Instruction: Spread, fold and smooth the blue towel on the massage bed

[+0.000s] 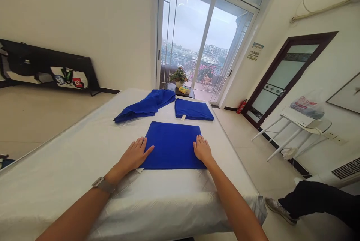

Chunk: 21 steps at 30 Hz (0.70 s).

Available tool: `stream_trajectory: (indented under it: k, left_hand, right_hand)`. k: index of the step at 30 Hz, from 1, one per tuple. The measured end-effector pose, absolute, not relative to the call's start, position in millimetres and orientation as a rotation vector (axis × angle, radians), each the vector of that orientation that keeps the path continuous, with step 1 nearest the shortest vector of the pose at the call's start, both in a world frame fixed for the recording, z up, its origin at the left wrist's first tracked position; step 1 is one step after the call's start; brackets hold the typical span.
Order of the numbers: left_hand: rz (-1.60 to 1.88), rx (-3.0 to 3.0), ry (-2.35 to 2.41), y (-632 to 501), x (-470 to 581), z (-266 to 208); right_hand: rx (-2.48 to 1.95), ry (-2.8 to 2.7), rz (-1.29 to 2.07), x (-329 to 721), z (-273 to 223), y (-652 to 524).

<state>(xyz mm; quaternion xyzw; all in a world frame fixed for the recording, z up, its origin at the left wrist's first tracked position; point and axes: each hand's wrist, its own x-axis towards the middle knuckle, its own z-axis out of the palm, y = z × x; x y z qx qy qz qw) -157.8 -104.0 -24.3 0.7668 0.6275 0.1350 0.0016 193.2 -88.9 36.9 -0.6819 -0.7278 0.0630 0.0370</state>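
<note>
A blue cloth (173,147), folded into a flat rectangle, lies on the pale plastic-covered mattress (84,158) in front of me. My left hand (137,153) rests flat on its left edge, fingers stretched out and the thumb apart. On the opposite edge my right hand (201,148) lies flat too, its fingers extended. A small white tag (139,170) pokes out at the near left corner. Beyond it, to the right, sits a folded blue cloth stack (194,109) with a pale tag. Farther left is a loosely heaped blue cloth (147,104).
Past the far end stand a small dark table (192,93), a potted plant (179,76) and a yellow packet (183,90). A white chair (292,121) with a plastic bag is at right. A person's leg and shoe (281,211) show at lower right.
</note>
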Motion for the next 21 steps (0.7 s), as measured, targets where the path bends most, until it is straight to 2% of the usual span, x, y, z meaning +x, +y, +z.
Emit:
stream_trajectory:
  k: [4, 14, 18, 21]
  left_hand:
    - [0.388, 2.486, 1.925, -104, -161, -25]
    - [0.239, 2.408, 1.971, -114, -160, -2]
    - [0.311, 2.360, 1.947, -111, -157, 8]
    - [0.537, 2.222, 1.910, -107, -165, 26]
  right_hand:
    - [-2.056, -2.214, 0.149, 189, 41, -66]
    - [-2.069, -2.136, 0.240, 186, 15, -48]
    - [-2.067, -2.090, 0.225, 185, 18, -50]
    - [-2.042, -2.067, 0.225, 183, 22, -56]
